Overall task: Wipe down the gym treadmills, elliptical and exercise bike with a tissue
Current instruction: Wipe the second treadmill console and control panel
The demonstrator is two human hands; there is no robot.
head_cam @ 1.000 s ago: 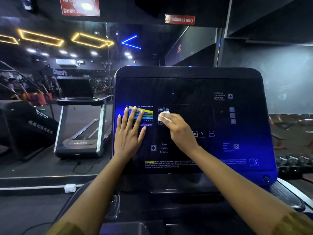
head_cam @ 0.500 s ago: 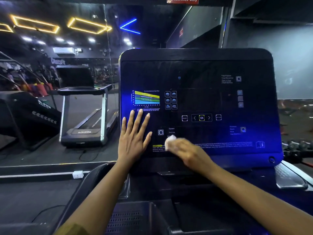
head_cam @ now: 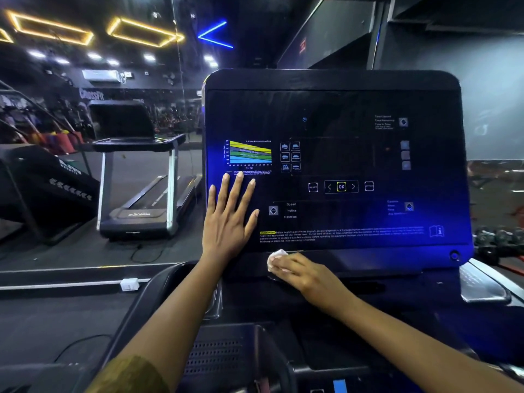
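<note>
A big black treadmill console (head_cam: 334,109) fills the centre, with a coloured chart, an OK button row and small white print. My left hand (head_cam: 229,219) lies flat with straight spread fingers on the panel's lower left. My right hand (head_cam: 300,272) grips a small crumpled white tissue (head_cam: 277,257) and presses it on the ledge just under the panel's bottom edge. Only a bit of the tissue shows past my fingers.
A wall mirror on the left reflects another treadmill (head_cam: 141,180) and a black stair machine (head_cam: 42,182). A white socket box (head_cam: 130,284) sits on the floor strip. Dumbbells (head_cam: 499,239) lie at the right. The machine's grey side handle (head_cam: 482,285) curves out at lower right.
My right hand with the tissue has slid down from the middle of the panel to its bottom edge. My left hand has slipped a little lower below the chart.
</note>
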